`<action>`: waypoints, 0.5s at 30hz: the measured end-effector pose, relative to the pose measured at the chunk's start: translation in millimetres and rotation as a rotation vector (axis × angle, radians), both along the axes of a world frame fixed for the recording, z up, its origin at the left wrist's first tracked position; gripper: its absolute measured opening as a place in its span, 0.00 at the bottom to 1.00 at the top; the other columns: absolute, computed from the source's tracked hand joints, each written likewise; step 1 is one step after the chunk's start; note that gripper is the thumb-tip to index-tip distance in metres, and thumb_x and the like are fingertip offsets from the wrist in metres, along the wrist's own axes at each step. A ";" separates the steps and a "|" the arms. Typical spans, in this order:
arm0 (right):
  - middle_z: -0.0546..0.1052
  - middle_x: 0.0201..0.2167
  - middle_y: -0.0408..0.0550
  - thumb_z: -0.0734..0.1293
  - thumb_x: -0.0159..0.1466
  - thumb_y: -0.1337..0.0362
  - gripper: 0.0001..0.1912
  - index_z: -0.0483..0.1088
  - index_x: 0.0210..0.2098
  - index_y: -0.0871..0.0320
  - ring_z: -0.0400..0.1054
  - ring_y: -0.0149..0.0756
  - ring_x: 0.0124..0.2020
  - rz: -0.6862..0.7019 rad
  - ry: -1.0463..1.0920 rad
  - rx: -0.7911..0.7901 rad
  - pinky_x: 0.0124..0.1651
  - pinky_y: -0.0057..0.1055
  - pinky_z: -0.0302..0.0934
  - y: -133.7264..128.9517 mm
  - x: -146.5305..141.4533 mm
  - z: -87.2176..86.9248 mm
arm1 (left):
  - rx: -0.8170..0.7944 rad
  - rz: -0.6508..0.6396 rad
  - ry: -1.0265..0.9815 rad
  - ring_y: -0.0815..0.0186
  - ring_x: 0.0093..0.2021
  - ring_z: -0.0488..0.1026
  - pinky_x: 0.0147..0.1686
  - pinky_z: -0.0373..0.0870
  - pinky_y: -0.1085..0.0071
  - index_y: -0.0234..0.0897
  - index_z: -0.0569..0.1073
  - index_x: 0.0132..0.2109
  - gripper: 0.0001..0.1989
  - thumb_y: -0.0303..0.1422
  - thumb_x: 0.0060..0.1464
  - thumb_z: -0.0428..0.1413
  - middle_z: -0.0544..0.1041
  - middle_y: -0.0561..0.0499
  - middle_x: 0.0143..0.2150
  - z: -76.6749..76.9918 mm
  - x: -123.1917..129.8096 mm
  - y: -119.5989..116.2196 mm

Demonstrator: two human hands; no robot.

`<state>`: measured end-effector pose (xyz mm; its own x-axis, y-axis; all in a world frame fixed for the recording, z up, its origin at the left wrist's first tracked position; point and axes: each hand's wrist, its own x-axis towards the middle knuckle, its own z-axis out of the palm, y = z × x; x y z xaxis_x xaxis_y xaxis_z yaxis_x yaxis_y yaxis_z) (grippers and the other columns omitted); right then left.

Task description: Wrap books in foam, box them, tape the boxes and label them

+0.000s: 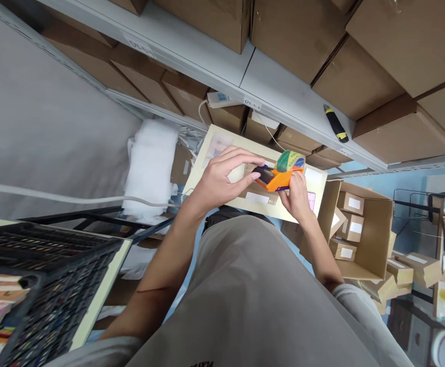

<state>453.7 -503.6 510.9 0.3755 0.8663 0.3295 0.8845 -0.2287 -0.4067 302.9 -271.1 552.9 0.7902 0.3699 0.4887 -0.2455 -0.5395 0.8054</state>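
Note:
An orange and dark purple tape dispenser (279, 179) carries a roll of tape (288, 160) with a green, yellow and blue core. My right hand (298, 196) is closed around its right end. At the other end, the thumb and fingertips of my left hand (226, 176) pinch the dispenser's dark front part from both sides. Any loose strip of tape there is too small to make out. Below the dispenser lies a brown cardboard box (262, 191) with a white label, partly covered by my hands. It rests on a cream tabletop (207, 145).
An open carton (385, 224) holding several small labelled boxes stands at the right. Shelves (279, 76) packed with cartons run across the back, with a yellow-black cutter (336, 124) on one. White foam sheets (149, 163) stand at left, near a black crate (65, 285).

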 end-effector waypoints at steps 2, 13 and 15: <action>0.75 0.44 0.54 0.62 0.76 0.65 0.10 0.69 0.55 0.53 0.69 0.53 0.46 -0.013 -0.026 -0.010 0.55 0.56 0.69 -3.0 0.6 2.6 | 0.021 -0.031 0.015 0.56 0.53 0.85 0.59 0.82 0.52 0.47 0.85 0.54 0.10 0.42 0.73 0.62 0.88 0.50 0.49 4.2 -1.6 -1.3; 0.75 0.42 0.53 0.62 0.75 0.69 0.12 0.68 0.57 0.53 0.71 0.53 0.46 -0.045 -0.126 -0.008 0.56 0.58 0.70 -11.2 -8.4 14.7 | 0.049 -0.083 0.082 0.55 0.53 0.83 0.61 0.80 0.49 0.50 0.86 0.55 0.13 0.44 0.76 0.58 0.87 0.49 0.49 17.3 -8.5 -4.6; 0.75 0.42 0.53 0.62 0.76 0.69 0.12 0.69 0.57 0.53 0.71 0.53 0.46 -0.046 -0.136 -0.009 0.57 0.57 0.70 -11.3 -10.7 15.8 | 0.071 -0.087 0.074 0.55 0.53 0.82 0.61 0.80 0.50 0.50 0.86 0.57 0.13 0.44 0.76 0.58 0.86 0.49 0.49 18.8 -9.5 -4.1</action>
<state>443.1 -514.9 526.7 0.3675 0.8523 0.3723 0.9197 -0.2737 -0.2814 293.4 -275.1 571.7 0.8526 0.2646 0.4506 -0.2356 -0.5749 0.7835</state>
